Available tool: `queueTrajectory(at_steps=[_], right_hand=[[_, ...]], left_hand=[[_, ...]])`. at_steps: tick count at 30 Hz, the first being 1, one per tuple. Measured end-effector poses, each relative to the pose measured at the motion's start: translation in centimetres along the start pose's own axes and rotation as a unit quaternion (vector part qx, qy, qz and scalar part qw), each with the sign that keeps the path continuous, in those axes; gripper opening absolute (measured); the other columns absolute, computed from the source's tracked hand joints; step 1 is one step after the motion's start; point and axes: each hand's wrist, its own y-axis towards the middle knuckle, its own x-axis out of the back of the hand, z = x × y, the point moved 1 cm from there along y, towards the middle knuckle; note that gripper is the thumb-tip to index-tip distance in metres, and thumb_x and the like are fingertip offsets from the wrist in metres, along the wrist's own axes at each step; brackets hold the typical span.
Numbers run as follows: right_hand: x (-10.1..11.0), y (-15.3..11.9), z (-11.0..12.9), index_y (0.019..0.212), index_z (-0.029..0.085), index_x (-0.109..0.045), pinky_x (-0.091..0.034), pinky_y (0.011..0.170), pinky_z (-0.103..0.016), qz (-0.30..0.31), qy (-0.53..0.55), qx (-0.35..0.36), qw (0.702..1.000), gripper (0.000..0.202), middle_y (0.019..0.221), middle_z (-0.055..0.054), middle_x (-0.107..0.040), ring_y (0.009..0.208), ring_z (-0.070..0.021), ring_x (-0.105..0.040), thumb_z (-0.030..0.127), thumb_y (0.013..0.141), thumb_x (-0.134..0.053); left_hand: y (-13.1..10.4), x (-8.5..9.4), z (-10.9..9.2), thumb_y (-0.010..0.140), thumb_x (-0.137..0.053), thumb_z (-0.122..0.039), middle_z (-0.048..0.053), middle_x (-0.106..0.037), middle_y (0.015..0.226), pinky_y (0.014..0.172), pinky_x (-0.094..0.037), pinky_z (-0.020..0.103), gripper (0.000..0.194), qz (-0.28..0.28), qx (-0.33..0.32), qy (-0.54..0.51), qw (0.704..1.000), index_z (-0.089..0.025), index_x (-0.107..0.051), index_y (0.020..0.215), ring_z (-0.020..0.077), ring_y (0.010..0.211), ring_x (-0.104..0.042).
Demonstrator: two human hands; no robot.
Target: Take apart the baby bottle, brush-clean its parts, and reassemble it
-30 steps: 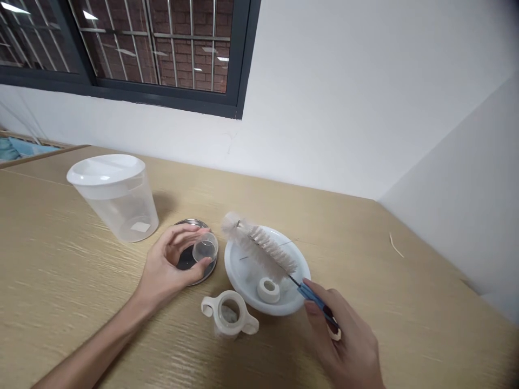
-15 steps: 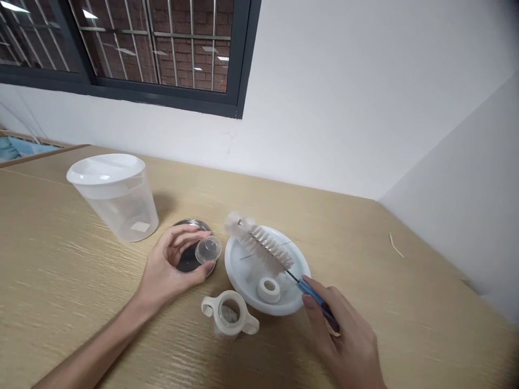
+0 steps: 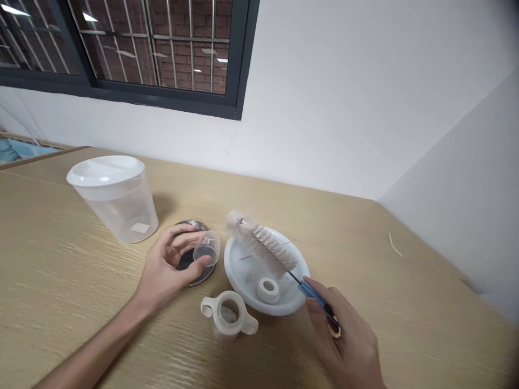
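Note:
Between thumb and fingers, my left hand (image 3: 168, 265) holds a small clear cup (image 3: 206, 249) over a dark round dish with a metal rim (image 3: 195, 274). My right hand (image 3: 344, 329) grips the blue handle of a bottle brush (image 3: 271, 251), whose white bristles slant over a white bowl (image 3: 239, 281). A white ring (image 3: 268, 290) lies in the bowl, beside thin wires that I cannot make out well. In front of the bowl stands a two-handled bottle (image 3: 229, 319) with an open top.
A clear pitcher with a white lid (image 3: 107, 170) stands at the left on the wooden table (image 3: 405, 313). A thin pale strip (image 3: 394, 245) lies at the right. Behind the table are a wall and a barred window.
The small cup has tilted in my left hand, and its thumb has shifted slightly. My right hand and the brush have barely moved.

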Motion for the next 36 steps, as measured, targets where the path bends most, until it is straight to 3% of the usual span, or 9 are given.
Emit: queueTrajectory(at_steps=[8,16,20,28,32,36], right_hand=[[0.1,-0.2,-0.1,0.123,0.021,-0.064,-0.044,0.045,-0.023,0.004,-0.005,-0.023,1.0,0.024,0.086,-0.004,-0.071,0.055,-0.012,-0.058,0.026,0.103,-0.051],[-0.7,-0.4,-0.2,0.128,0.02,-0.064,-0.049,0.048,-0.021,0.049,0.034,0.019,0.998,0.029,0.085,-0.004,-0.071,0.061,-0.0124,-0.064,0.019,0.101,-0.055],[-0.8,-0.2,-0.4,0.127,0.019,-0.065,-0.056,0.059,-0.022,0.023,0.018,-0.008,1.0,0.027,0.089,-0.004,-0.072,0.068,-0.0132,-0.068,0.02,0.101,-0.056],[-0.3,-0.5,-0.2,0.123,0.021,-0.065,-0.047,0.042,-0.019,0.015,0.012,-0.015,1.0,0.025,0.088,-0.005,-0.074,0.061,-0.0126,-0.066,0.027,0.102,-0.054],[-0.5,-0.2,0.1,0.126,0.02,-0.064,-0.051,0.048,-0.018,0.053,0.027,0.024,0.998,0.027,0.088,-0.004,-0.073,0.064,-0.0121,-0.068,0.022,0.101,-0.055],[-0.4,0.1,0.2,0.124,0.019,-0.064,-0.053,0.05,-0.019,0.04,0.011,0.004,0.999,0.025,0.087,-0.004,-0.073,0.065,-0.0123,-0.069,0.021,0.101,-0.055]], left_hand=[[0.3,-0.1,-0.7,0.071,-0.092,-0.026,0.014,-0.082,0.108,0.088,-0.062,0.033,0.057,0.005,0.067,-0.061,0.996,-0.017,-0.056,0.115,0.0237,0.099,-0.079],[0.5,0.2,-0.4,0.075,-0.091,-0.029,0.014,-0.082,0.104,0.088,-0.062,0.033,0.055,0.03,0.061,-0.083,0.994,-0.017,-0.055,0.116,0.0256,0.102,-0.079],[0.5,0.4,-0.3,0.08,-0.087,-0.031,0.014,-0.081,0.107,0.093,-0.06,0.034,0.051,0.039,0.058,-0.089,0.994,-0.017,-0.055,0.118,0.0249,0.101,-0.079],[0.8,0.7,0.3,0.082,-0.085,-0.031,0.014,-0.079,0.117,0.09,-0.059,0.031,0.048,0.048,0.059,-0.09,0.993,-0.02,-0.057,0.119,0.0253,0.101,-0.079],[0.9,0.8,0.4,0.081,-0.086,-0.032,0.013,-0.079,0.115,0.091,-0.059,0.033,0.048,0.044,0.054,-0.096,0.993,-0.02,-0.059,0.119,0.0247,0.098,-0.079],[1.0,0.9,0.6,0.078,-0.089,-0.032,0.012,-0.079,0.116,0.093,-0.058,0.031,0.048,0.036,0.047,-0.108,0.992,-0.02,-0.062,0.116,0.025,0.106,-0.077]])
